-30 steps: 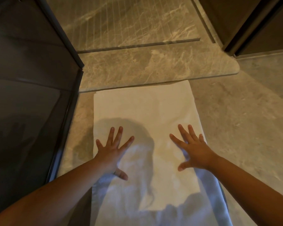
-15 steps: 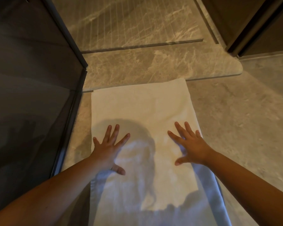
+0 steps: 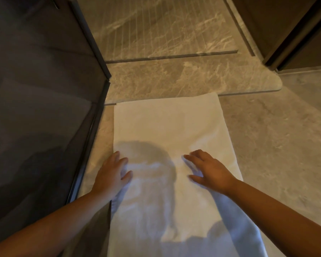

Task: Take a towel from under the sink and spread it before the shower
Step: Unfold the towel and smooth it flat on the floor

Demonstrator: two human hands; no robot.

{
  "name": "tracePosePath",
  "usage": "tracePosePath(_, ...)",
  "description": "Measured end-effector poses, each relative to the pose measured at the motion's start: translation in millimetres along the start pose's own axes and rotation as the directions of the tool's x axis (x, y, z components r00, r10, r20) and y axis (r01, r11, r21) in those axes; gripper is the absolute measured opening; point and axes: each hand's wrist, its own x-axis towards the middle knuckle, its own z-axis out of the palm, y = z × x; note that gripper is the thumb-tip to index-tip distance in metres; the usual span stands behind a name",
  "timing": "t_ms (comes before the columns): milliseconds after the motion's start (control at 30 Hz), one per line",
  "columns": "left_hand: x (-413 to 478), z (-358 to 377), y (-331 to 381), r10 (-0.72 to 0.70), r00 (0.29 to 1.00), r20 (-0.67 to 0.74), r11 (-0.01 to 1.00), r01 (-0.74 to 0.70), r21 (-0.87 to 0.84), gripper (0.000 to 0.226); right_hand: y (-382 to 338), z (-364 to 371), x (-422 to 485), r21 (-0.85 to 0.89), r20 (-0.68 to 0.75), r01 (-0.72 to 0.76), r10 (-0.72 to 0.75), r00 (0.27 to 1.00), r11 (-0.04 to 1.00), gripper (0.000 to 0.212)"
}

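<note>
A white towel (image 3: 167, 127) lies flat and lengthwise on the stone floor (image 3: 276, 145). Its far edge runs along the near edge of the raised step (image 3: 193, 78) at the shower entrance and touches it. Its near end runs out of view at the bottom. Only a narrow strip of floor separates the towel's left edge from the dark frame of the glass panel (image 3: 35, 108), while broad bare floor lies to its right. Both hands rest palm down on the towel, well apart and gripping nothing. The left hand (image 3: 111, 175) sits right at the left edge with fingers loosely bent. The right hand (image 3: 209, 169) lies inside the right edge, fingers relaxed and slightly spread.
</note>
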Motion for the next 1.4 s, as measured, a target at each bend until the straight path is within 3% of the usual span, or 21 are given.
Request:
tracePosePath(100,-3,-3,-4,-0.159,0.983,-0.092,0.975,0.142,-0.17,0.03,-15,5,8,0.029,0.019,0.017,-0.017,1.0,0.999,0.06)
tracePosePath(200,-4,-1,-6,-0.325,0.945,-0.035,0.898,0.297,-0.324,0.035,-27,10,12,0.048,0.06,0.035,-0.038,0.997,0.998,0.059)
tracePosePath(367,-4,0,-9,-0.427,0.904,0.011,0.809,0.387,-0.443,0.037,-35,14,17,0.065,0.131,0.025,-0.034,0.991,0.998,0.055)
tracePosePath(500,-3,-7,-7,-0.493,0.865,0.091,0.674,0.446,-0.589,0.023,-38,12,20,0.163,0.097,-0.047,0.031,0.995,0.986,0.052)
tracePosePath(667,-5,-19,12,-0.426,0.884,0.193,0.464,0.396,-0.793,0.012,-52,6,22,0.426,0.028,-0.108,0.106,0.994,0.898,0.04)
tracePosePath(867,-6,-31,51,-0.3,0.914,0.271,0.257,0.352,-0.9,0.02,-86,-10,27,0.761,-0.037,-0.105,0.204,0.978,0.64,0.024)
tracePosePath(1133,-2,-38,87,-0.183,0.936,0.299,0.285,0.342,-0.895,0.022,-101,-24,23,0.916,0.013,-0.102,0.224,0.974,0.387,0.025)
tracePosePath(1400,-1,-37,100,-0.071,0.922,0.38,0.266,0.385,-0.884,0.04,-90,-22,17,0.937,0.09,-0.182,0.297,0.951,0.298,0.027)
